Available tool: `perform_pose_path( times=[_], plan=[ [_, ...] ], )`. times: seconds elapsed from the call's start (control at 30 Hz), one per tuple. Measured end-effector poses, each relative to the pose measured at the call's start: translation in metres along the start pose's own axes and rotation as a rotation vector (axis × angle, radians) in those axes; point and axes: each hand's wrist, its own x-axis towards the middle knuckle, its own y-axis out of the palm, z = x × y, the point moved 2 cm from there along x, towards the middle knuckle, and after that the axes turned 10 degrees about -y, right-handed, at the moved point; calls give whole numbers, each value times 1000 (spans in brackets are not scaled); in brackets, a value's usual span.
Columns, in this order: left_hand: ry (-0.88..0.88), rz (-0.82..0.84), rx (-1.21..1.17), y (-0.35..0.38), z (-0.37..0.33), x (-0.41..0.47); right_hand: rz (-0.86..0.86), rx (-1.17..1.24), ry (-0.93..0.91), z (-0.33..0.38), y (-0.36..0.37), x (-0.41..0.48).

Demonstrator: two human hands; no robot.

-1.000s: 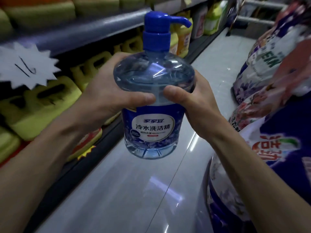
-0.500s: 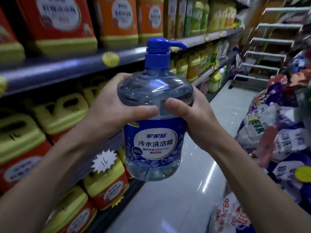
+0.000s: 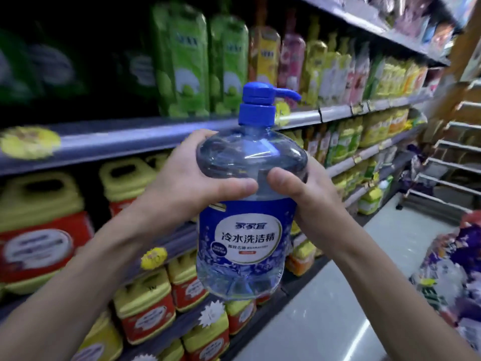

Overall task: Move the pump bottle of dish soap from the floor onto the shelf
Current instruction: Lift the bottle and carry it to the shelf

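Clear, blue-tinted plastic pump bottle (image 3: 247,212), shaped like a small water-cooler jug with a rounded shoulder and ribbed base, filled with pale liquid; held upright in mid-air in front of the store shelving, well above the floor (image 3: 325,321) and resting on no shelf. Blue pump head (image 3: 260,102) with collar, spout pointing right. Blue wrap label (image 3: 247,238) around the lower body, printed with a white oval panel; large characters read 冷水洗洁精, with a brand line above that appears to read 家家宜; the smaller print beneath and the dark round badge at left are too small to read. Left hand (image 3: 190,183) wrapped around the left of the bottle's shoulder, thumb pressed across the front; right hand (image 3: 309,194) clasped on the right side likewise, thumb tips nearly meeting at the centre just above the label. Behind the bottle: grey shelf edge (image 3: 130,139) carrying round yellow price tags (image 3: 30,143), writing blurred. Upper shelf: tall green bottles (image 3: 182,61), then yellow and pink ones to the right, labels unreadable. Lower shelves: yellow-topped jugs with red labels (image 3: 39,230), text blurred; white starburst tag (image 3: 212,313) below. Right edge: printed bags (image 3: 453,269), purple and white, stacked on the floor.
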Motion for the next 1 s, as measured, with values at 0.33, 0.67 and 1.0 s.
perform_pose_path(
  times=[0.33,0.67,1.0],
  plan=[
    [-2,-191,93,-83,-158,-20,212,152,-49,120,85,92],
    [-70,-385,147,-148,-201,-45,341,308,-28,136,159,136],
    [-114,-423,158,-196,-173,-15,336,319,-14,95,191,180]
  ],
)
